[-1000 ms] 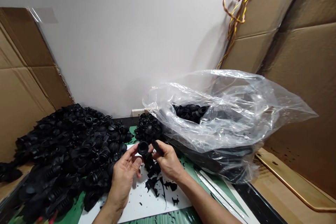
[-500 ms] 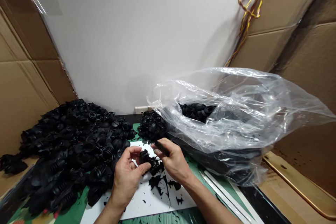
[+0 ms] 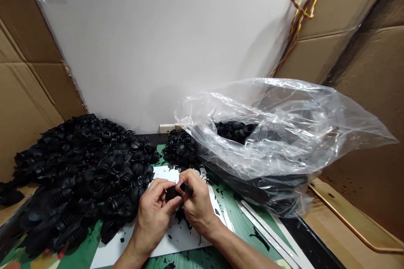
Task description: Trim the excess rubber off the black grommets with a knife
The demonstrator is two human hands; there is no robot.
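Note:
My left hand (image 3: 153, 210) is closed around a small black rubber bellows (image 3: 171, 193), gripped between thumb and fingers. Pressed up against it is my right hand (image 3: 199, 204), wrapped around a short black tool (image 3: 187, 189); its tip is hidden, so its exact kind cannot be made out. Both hands meet above a white sheet (image 3: 170, 241) strewn with thin black scraps. To the left spreads a large pile of black ribbed rubber bellows (image 3: 104, 164) with ragged flaps. A smaller heap of black scraps (image 3: 181, 147) lies behind the hands.
At the right, a clear plastic bag (image 3: 284, 134) holds many black rubber parts. Two pale strips (image 3: 265, 229) lie on the green mat (image 3: 230, 210). A gold phone (image 3: 353, 214) rests at far right. Cardboard panels (image 3: 31, 71) flank the workspace; twisted wires (image 3: 296, 29) hang upper right.
My right hand has moved left and in against the bellows, bringing the tool to it. A cluster of scraps has left the front of the sheet. The view has shifted slightly.

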